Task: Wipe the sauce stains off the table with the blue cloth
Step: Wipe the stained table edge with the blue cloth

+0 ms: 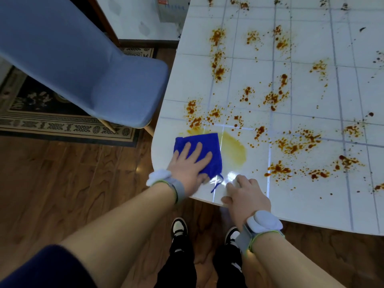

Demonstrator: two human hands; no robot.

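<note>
As R hand (244, 192) rests, L hand (188, 165) presses cloth (208, 142).

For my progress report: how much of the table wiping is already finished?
Done: only a yellowish smear beside the blue cloth, at the table's near corner. In hand: the left hand presses the cloth flat; the right hand rests on the table. Left: brown sauce stains over nearly all the rest.

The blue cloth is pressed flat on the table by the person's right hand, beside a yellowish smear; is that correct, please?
Not quite: the head view shows the left hand pressing the blue cloth flat on the table, beside the yellowish smear; the right hand holds nothing.
</note>
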